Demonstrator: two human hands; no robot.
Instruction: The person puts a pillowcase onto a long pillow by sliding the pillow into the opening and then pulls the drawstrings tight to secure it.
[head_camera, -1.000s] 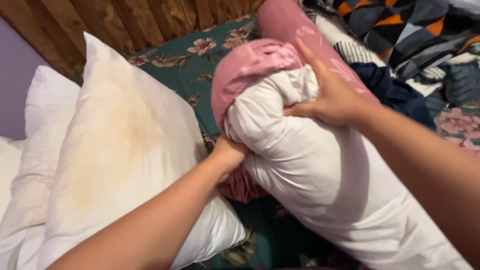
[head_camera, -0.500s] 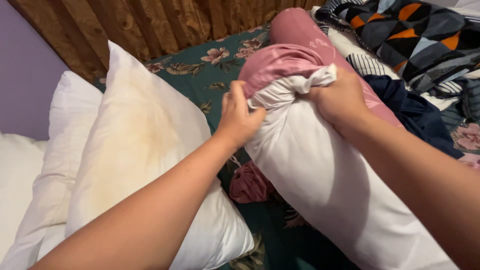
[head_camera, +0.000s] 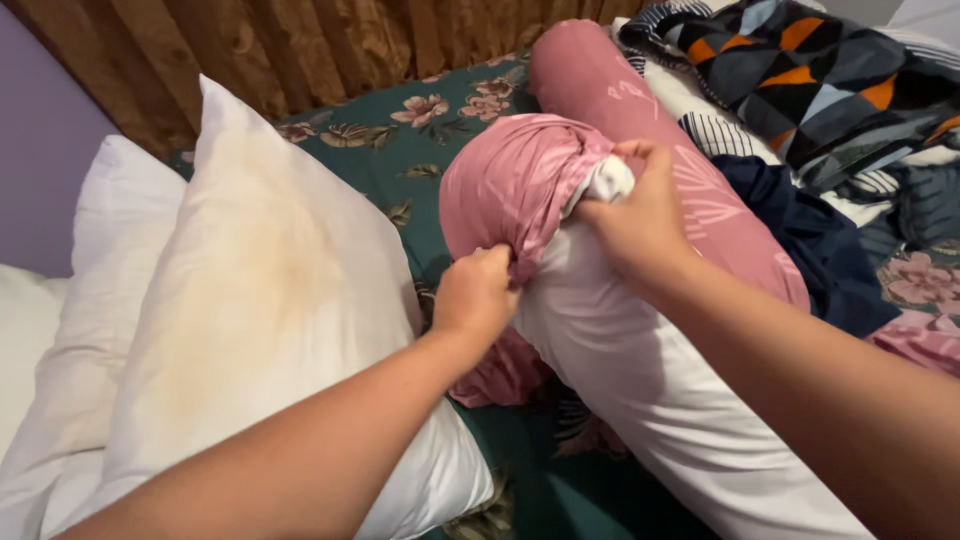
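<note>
Bedding in dark green with pink flowers (head_camera: 400, 150) covered the mattress, backed by a brown curtain (head_camera: 300, 40). Two bare white pillows (head_camera: 250, 290) leaned at the left, the nearer one yellow-stained. A long white bolster (head_camera: 650, 380) lay across the middle, its long axis running from the lower right up toward the curtain, its far end capped by a bunched pink cover (head_camera: 510, 180). A second bolster already in pink (head_camera: 650, 130) lay just behind it. The left hand (head_camera: 478, 295) was clenched on the cover's lower edge; the right hand (head_camera: 635, 220) pinched white fabric at the cover's mouth. Both gripped the far end, the bolster's length lying back toward the person.
</note>
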